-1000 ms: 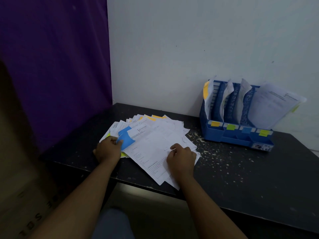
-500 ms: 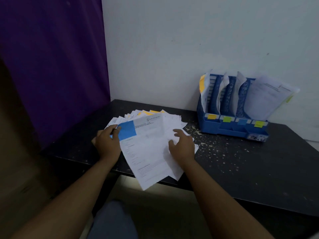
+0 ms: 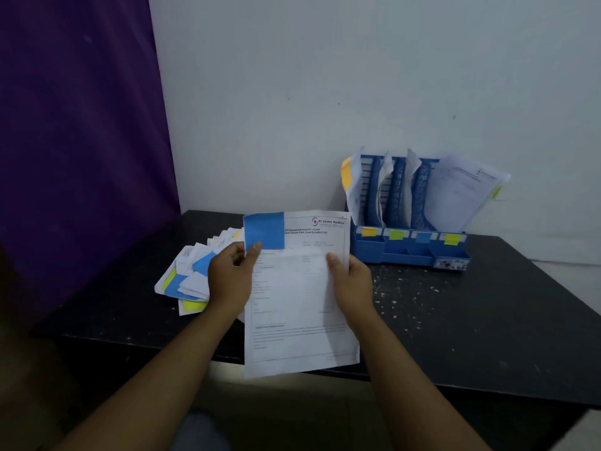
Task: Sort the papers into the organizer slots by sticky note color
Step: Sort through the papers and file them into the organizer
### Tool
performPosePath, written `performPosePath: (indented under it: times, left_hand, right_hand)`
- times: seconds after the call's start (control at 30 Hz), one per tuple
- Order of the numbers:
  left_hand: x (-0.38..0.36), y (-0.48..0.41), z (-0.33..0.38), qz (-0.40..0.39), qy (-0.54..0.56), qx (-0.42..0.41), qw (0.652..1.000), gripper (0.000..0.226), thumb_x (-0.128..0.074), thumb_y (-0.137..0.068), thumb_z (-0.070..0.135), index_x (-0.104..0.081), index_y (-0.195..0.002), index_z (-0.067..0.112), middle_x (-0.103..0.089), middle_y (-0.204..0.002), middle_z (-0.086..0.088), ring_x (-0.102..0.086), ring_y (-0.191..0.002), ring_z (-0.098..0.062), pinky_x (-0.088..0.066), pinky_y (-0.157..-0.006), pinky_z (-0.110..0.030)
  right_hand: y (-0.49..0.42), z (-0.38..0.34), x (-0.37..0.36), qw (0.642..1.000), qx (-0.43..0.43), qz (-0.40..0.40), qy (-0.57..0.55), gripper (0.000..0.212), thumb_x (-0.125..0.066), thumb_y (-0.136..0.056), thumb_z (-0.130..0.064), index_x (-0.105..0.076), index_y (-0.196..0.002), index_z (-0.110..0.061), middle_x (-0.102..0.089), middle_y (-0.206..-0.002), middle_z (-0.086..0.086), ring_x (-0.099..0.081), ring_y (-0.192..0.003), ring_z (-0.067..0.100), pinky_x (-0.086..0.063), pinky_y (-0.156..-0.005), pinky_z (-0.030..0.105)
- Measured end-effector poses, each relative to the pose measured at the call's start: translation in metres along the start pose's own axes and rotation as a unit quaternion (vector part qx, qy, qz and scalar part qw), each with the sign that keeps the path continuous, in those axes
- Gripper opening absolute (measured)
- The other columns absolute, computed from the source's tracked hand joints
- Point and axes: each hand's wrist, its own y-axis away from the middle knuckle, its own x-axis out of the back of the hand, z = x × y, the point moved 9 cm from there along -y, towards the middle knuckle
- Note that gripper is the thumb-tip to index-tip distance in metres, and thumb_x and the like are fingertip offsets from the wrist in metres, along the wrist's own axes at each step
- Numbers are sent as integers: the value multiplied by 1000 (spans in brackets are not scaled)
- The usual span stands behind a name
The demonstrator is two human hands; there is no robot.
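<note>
Paper [image 3: 299, 307] — one, both hands' grip

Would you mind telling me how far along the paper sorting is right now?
Done: papers stand in all four slots of the organizer. In hand: the left hand and right hand hold one sheet bearing a blue sticky note, which suits the blue-tagged slot, third from the left. Left: a fanned pile with blue and yellow notes lies on the table.

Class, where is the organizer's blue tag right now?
Head view: the blue tag sits third from left on the organizer, between the green tag and yellow tag.
</note>
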Motion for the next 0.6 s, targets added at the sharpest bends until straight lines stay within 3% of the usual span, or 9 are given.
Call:
performPosePath:
  times: [0.2, 0.33, 0.47, 0.53, 0.6]
  left_hand:
    - [-29, 4, 12, -52, -11, 19, 998, 44, -63, -104, 41, -65, -83, 2, -70, -80, -13, -60, -71, -17, -47, -66, -30]
    - [-54, 5, 35, -144, -2, 39, 989, 23, -64, -102, 45, -66, -110, 23, -73, -87, 5, -62, -72, -11, -49, -62, -19]
    - [-74, -11, 70, -187, -2, 42, 981, 33, -68, -101, 45, -66, -86, 15, -54, -64, -7, -48, -56, -16, -43, -53, -27]
    - [-91, -15, 91, -229, -43, 21, 972, 37, -69, -100, 44, -69, -85, 10, -61, -59, -8, -52, -51, -13, -44, -52, -26]
    - [-111, -16, 120, -246, -52, -11, 968, 36, -67, -102, 42, -71, -84, 11, -66, -56, -7, -57, -47, -11, -49, -52, -25]
  right_hand:
    - [-5, -6, 44, 998, 13, 51, 16, 21, -70, -98, -41, -76, -96, -21, -79, -91, -8, -75, -83, 7, -62, -73, 27]
    - [-14, -14, 73, 998, 13, 56, 20, 18, -70, -98, -39, -75, -99, -22, -78, -92, -11, -74, -84, 3, -58, -69, 21]
    - [-28, -30, 104, 998, 26, 37, 50, 16, -75, -95, -39, -75, -100, -24, -78, -94, -14, -74, -88, 8, -55, -65, 16]
    - [-36, -31, 120, 995, 27, 57, 77, 21, -80, -89, -42, -73, -105, -30, -76, -99, -13, -72, -95, 12, -55, -73, 22]
    - [-41, -36, 143, 973, 58, 135, 179, 44, -83, -85, -47, -65, -123, -36, -68, -117, -13, -61, -112, 14, -53, -87, 30]
